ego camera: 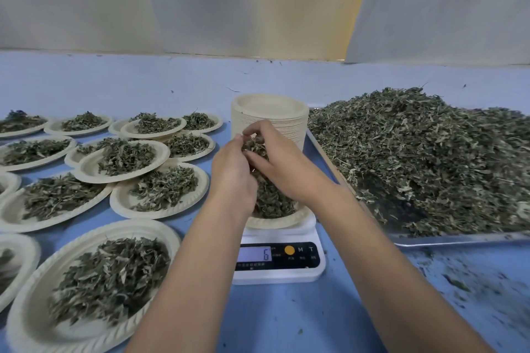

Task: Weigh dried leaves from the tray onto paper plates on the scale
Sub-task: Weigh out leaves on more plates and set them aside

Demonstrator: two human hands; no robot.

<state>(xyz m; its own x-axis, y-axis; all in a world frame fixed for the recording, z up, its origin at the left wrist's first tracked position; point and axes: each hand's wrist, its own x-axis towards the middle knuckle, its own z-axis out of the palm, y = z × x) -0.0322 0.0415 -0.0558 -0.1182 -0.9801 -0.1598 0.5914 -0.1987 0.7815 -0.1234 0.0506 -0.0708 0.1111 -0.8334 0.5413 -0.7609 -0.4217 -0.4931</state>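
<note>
Much of the paper plate (276, 223) on the scale (278, 274) is hidden behind the two hands; only its near rim and a mound of leaves on it show. The left hand (233, 175) is seen from the back, so its fingers are mostly out of sight, though they curl into a clump of dried leaves (255, 148) held between both hands just above the plate. The right hand (282, 165) grips the same clump from the other side, its fingers (258, 127) bent and pinching the top. The scale's display reads 6; the small print under its buttons is too blurred to read. The leaves are grey-green, crumpled and stalky. A big heap of them (430, 157) fills the tray (459, 239) on the right, which the frame edge cuts off. A stack of empty plates (269, 112) stands behind the hands, touching the tray's corner. Filled plates (123, 157) overlap across the blue surface (286, 321) on the left, several cropped at the edge.
</note>
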